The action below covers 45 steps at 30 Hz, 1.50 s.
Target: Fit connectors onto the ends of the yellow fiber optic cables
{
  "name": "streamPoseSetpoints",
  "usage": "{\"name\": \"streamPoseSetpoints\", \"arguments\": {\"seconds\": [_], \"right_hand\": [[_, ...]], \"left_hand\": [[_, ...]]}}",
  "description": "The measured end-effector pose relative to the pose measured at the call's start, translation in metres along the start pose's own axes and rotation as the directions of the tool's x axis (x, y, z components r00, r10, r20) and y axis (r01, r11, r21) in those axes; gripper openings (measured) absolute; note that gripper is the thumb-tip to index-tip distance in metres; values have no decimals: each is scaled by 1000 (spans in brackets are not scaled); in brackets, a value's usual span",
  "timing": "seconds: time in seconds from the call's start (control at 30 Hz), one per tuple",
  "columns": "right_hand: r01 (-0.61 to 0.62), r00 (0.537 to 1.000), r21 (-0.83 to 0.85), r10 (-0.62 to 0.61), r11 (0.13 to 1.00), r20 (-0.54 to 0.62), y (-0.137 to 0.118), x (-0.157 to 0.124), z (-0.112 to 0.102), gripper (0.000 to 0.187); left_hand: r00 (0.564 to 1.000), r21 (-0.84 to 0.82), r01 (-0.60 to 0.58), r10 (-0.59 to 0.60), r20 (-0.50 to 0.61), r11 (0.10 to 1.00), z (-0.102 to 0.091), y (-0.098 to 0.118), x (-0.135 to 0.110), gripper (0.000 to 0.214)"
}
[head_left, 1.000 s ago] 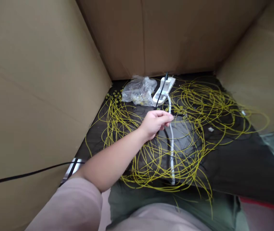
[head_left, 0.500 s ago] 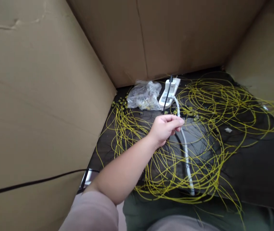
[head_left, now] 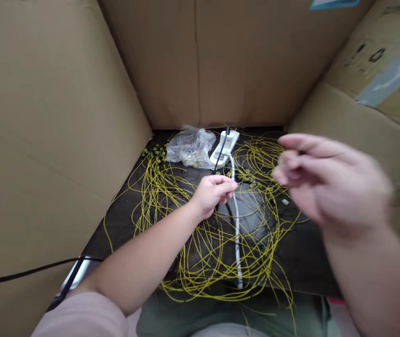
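My left hand [head_left: 213, 193] reaches out over a tangle of thin yellow wires [head_left: 193, 243] on a black table top [head_left: 312, 262]. Its fingers are curled together right beside a thick white cable [head_left: 237, 238] and a thin black cord; what they pinch is hidden. My right hand [head_left: 326, 182] is raised close to the camera, blurred, with fingertips drawn together. I cannot make out anything in it. The white cable runs to a white power strip [head_left: 225, 146] at the back.
Tall cardboard walls [head_left: 45, 117] enclose the table on the left, back and right. A crumpled clear plastic bag [head_left: 190, 149] lies beside the power strip. A black cord [head_left: 27, 269] crosses the left wall low down. My green-clad lap shows below the table edge.
My right hand has come up into view on the right. The left hand stays by the white cable, fingers still curled. The camera has shifted, moving the scene left.
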State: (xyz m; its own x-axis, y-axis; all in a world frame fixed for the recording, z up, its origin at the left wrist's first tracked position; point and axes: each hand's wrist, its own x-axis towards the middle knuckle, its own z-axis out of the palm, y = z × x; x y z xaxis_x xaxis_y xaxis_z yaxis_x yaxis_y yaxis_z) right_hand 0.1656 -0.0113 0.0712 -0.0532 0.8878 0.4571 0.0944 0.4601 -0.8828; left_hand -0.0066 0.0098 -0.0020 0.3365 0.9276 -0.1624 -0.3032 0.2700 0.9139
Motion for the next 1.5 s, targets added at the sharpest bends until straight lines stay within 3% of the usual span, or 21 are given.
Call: {"name": "streamPoseSetpoints", "arguments": {"seconds": [0.13,0.23,0.33,0.47,0.7,0.87,1.1,1.27,1.5], "right_hand": [[-218,971,347,239,912,-18,30,-4,14,26],[-308,925,463,376,831,-60,51,-11,23,33],[-440,853,559,521,703,17,60,-16,29,27],[-522,806,672,561,525,189,62,-21,30,12],[-548,753,761,602,348,266,65,-24,33,11],[-566,735,745,625,353,263,64,-25,34,11],[-513,774,726,613,459,159,61,-24,36,12],[-507,789,716,593,480,160,62,-25,36,11],[-511,795,701,584,498,164,60,-25,36,12]], "left_hand": [[1000,-1,0,0,-3,1000,0,3,-2,14],[1000,-1,2,-2,11,1000,0,4,-3,14],[999,-10,-14,14,35,1000,0,3,-3,14],[999,2,-19,19,35,1000,1,4,-5,12],[1000,37,-19,18,10,999,3,4,-6,11],[999,24,-39,40,-28,999,3,5,-6,10],[993,139,-116,119,-18,983,4,7,-10,11],[986,265,-156,165,-9,952,2,6,-10,11],[986,278,-152,166,-27,948,2,6,-9,11]]}}
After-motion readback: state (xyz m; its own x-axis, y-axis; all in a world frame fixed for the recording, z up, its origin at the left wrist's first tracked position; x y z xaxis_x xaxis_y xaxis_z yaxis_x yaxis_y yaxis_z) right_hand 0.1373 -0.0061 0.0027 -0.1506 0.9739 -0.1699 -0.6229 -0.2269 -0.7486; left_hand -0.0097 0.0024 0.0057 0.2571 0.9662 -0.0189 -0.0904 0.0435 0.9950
